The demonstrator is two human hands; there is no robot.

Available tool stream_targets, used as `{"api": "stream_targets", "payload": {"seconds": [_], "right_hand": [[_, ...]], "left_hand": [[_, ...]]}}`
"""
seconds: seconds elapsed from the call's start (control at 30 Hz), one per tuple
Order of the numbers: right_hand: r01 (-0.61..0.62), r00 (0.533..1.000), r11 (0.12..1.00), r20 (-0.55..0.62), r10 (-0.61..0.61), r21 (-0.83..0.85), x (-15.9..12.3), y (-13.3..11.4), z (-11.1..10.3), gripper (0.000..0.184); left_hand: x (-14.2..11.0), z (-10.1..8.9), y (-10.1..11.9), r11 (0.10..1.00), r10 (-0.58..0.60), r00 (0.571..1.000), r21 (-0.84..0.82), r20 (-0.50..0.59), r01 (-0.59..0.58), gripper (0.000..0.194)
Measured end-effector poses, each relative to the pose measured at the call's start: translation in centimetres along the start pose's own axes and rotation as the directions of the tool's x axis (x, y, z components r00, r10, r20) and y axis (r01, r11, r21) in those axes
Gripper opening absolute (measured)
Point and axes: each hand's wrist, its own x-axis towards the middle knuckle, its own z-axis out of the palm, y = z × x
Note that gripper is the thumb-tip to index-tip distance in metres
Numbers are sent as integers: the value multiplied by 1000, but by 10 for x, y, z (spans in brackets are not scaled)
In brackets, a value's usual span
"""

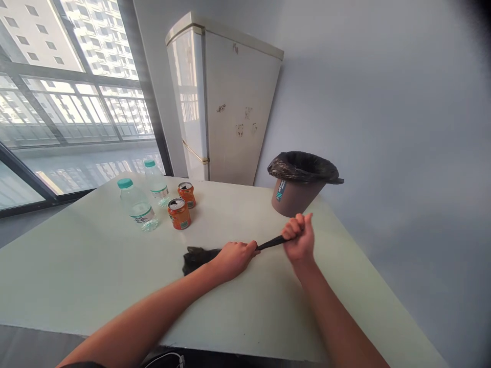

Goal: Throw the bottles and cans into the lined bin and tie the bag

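A black plastic bag (197, 259) is stretched between my two hands over the table. My left hand (237, 258) is closed round its middle, and the loose, crumpled end sticks out to the left beneath that wrist. The other end, pulled into a thin twisted strand, runs up to my right hand (299, 237), which is shut on it in a fist. Just behind my right hand stands a brown trash bin (293, 198), lined with another black bag (282, 166) folded over its rim.
Two clear bottles with teal caps, a nearer bottle (137, 204) and a farther bottle (156, 184), stand on the pale table (95, 266) at left. Beside them are two dented orange cans, one front (180, 217), one behind (187, 194). A white fridge (233, 102) stands beyond the table; a wall borders the right.
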Motion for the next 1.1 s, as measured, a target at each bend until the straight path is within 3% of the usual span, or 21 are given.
{"api": "stream_targets", "payload": {"seconds": [0.1,0.17,0.23,0.3,0.37,0.43,0.5,0.57,0.7,0.77,0.83,0.9,0.97,1.03,1.1], "right_hand": [[232,970,970,-83,-227,68,18,-27,-24,63],[294,952,951,-114,-284,92,25,-32,-31,53],[202,974,977,-116,-194,69,28,-23,-30,53],[-3,997,1000,-76,2,-5,25,-5,-24,72],[-202,979,974,18,205,-101,18,17,-14,79],[-297,935,934,135,327,-199,8,36,-4,69],[-278,921,924,199,334,-261,-3,47,5,50],[-205,940,937,209,269,-283,-10,52,11,38],[-127,966,947,179,185,-294,-14,50,18,35],[-115,972,950,165,168,-290,-12,50,20,29],[-73,988,958,114,108,-278,-8,53,19,24],[15,1000,946,11,-12,-322,-3,56,15,25],[96,987,907,-77,-140,-411,2,56,6,26],[160,967,808,-73,-243,-567,7,52,-6,18],[249,948,624,55,-313,-741,11,44,-17,4]], "left_hand": [[1,0,-4,1000,-1,1000,-18,-3,1,31],[1,0,-5,999,-23,1000,-42,-21,22,27],[2,0,-5,993,-87,995,-81,-57,82,25],[2,-2,-5,981,-155,983,-132,-93,142,25],[2,-2,-5,967,-189,975,-196,-121,163,26],[3,-1,-6,953,-183,972,-271,-150,138,26],[3,2,-7,931,-174,969,-351,-178,102,28],[4,6,-8,900,-166,967,-431,-194,68,29],[5,7,-4,804,-166,970,-595,-177,29,35],[5,6,0,700,-154,982,-713,-109,31,40],[4,6,2,533,-108,994,-843,14,70,45],[3,6,3,363,-42,989,-920,141,147,49],[2,7,1,263,15,971,-938,237,225,53],[2,7,-2,207,54,944,-929,325,308,57],[2,6,-6,153,91,916,-914,391,375,57]]}}
